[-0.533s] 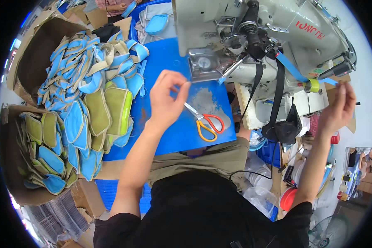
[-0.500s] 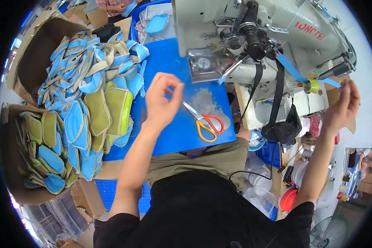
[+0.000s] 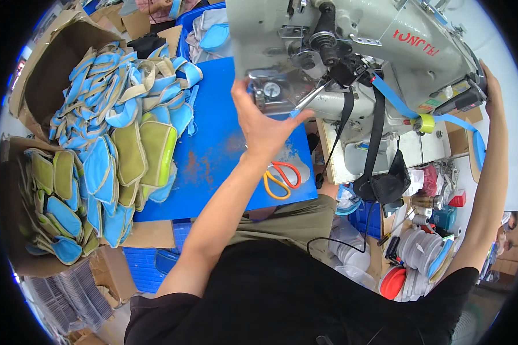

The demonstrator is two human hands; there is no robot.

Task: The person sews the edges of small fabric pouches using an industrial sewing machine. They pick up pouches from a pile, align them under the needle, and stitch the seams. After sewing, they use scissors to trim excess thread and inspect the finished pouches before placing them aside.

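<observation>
My left hand is at the needle end of a pale grey sewing machine. Its thumb and fingers are spread around the clear plastic guard, with the thumb beside the cut end of a light blue tape. Whether it touches the tape I cannot tell. That tape runs through a yellow-green ring and hangs in a loop at the right. Against the dark curved rim at the machine's right end lies my right hand, its fingers partly hidden. Orange-handled scissors lie below my left wrist.
On the blue table top, a heap of blue and beige straps and green and blue padded pieces fills the left side. An open carton holds more. Black straps hang under the machine. A co-worker's hand shows at the top.
My left hand has moved right and up to the guard, its fingers spreading from a pinch. My right hand has left the blue tape for the machine's right end. The tape now hangs loose.
</observation>
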